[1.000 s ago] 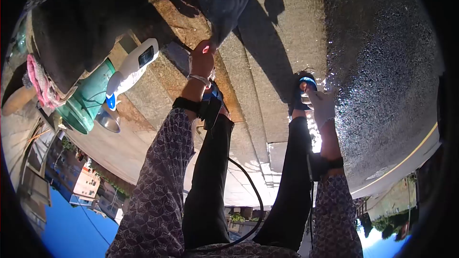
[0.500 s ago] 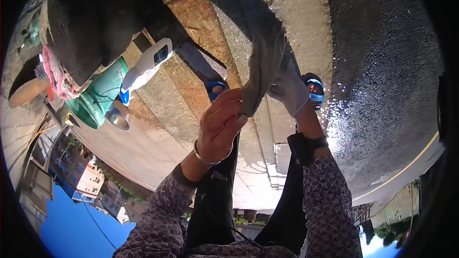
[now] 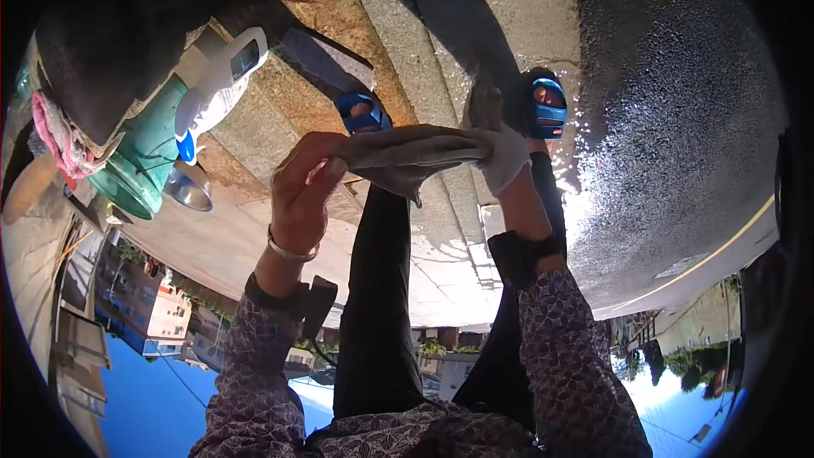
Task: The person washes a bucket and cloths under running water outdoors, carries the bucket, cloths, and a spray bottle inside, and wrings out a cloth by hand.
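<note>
A damp-looking grey cloth [image 3: 415, 153] stretches sideways between my two hands, its lower edge sagging to a point. Bare and pinching, my left hand [image 3: 303, 191] grips the cloth's left end between thumb and fingers. My right hand [image 3: 500, 148], in a pale glove with a whitish cuff, is at the cloth's right end. Its fingers are partly hidden by the folds, and a greyish finger-like part points away above them. Both hands are in front of my legs, near my feet in blue sandals [image 3: 547, 106].
To the left stand a green bucket [image 3: 136, 174], a white bottle with a blue cap [image 3: 222, 85] and a metal bowl [image 3: 188, 187]. A pink cloth [image 3: 59, 140] hangs beside a large dark object [image 3: 127, 42]. Wet dark pavement [image 3: 678, 153] glistens on the right.
The cloth has swung from hanging upright to lying level between my hands. My left hand has moved left, away from my right hand, still gripping its end.
</note>
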Motion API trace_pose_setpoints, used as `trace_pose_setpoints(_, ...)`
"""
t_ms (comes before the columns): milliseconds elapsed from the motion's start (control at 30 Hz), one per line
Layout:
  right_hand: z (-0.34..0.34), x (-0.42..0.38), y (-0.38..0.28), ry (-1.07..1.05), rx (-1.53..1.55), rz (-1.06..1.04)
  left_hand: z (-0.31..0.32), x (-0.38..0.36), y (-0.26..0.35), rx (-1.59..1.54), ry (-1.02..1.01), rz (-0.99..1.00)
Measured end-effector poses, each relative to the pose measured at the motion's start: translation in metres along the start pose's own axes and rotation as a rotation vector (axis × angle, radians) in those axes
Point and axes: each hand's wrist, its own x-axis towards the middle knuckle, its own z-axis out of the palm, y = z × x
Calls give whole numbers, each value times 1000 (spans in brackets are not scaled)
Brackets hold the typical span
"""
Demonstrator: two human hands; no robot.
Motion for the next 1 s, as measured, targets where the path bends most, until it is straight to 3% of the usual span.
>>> trace_pose_setpoints(67, -4, -14, -31, 31, 24, -182, -2, 40, -19, -73, 112, 71)
trace_pose_setpoints(133, 3, -29, -43, 5, 138, -192, -14, 84, -74, -104, 79, 13)
trace_pose_setpoints(200, -3, -34, -75, 49, 371, -216, 12, 109, -100, 20, 74, -267)
trace_pose_setpoints(267, -15, -37, -94, -1, 438, -183, 34, 116, -141, 234, -219, -192)
trace_pose_setpoints(300, -22, -38, -100, -49, 511, -155, 46, 111, -138, 230, -222, -189)
trace_pose_setpoints(333, -29, -40, -104, -46, 508, -156, 58, 100, -132, -95, -241, -161)
trace_pose_setpoints(367, -35, -42, -108, -144, 775, 79, 69, 89, -126, -417, -254, -132)
trace_pose_setpoints(400, -39, -43, -110, -244, 1036, 321, 79, 79, -119, -701, -268, -231)
trace_pose_setpoints(433, -40, -46, -108, -245, 1036, 319, 88, 70, -108, -984, -279, -331)
trace_pose_setpoints(467, -41, -50, -104, -279, 1080, 381, 98, 63, -97, -985, -279, -329)
trace_pose_setpoints(533, -48, -53, -100, -311, 1128, 449, 113, 57, -55, -1439, -430, -210)
trace_pose_setpoints(600, -59, -55, -101, -322, 1104, 410, 112, 60, -24, -1573, -531, -56)
trace_pose_setpoints(667, -73, -54, -102, -362, 1032, 334, 106, 59, -23, -1488, -512, 77)
trace_pose_setpoints(733, -89, -51, -103, -418, 910, 211, 92, 62, 19, -1189, -536, 89)
trace_pose_setpoints(767, -94, -48, -104, -447, 840, 143, 92, 62, 34, -1186, -543, 88)
trace_pose_setpoints(833, -99, -41, -104, -498, 751, 58, 91, 60, 53, -931, -342, -141)
trace_pose_setpoints(867, -98, -39, -104, -495, 754, 54, 92, 62, 53, -926, -344, -140)
trace_pose_setpoints(967, -83, -25, -97, -727, 664, 145, 97, 82, 36, -152, -152, -98)
trace_pose_setpoints(1000, -87, -16, -109, -724, 666, 142, 99, 86, 24, -148, -153, -95)
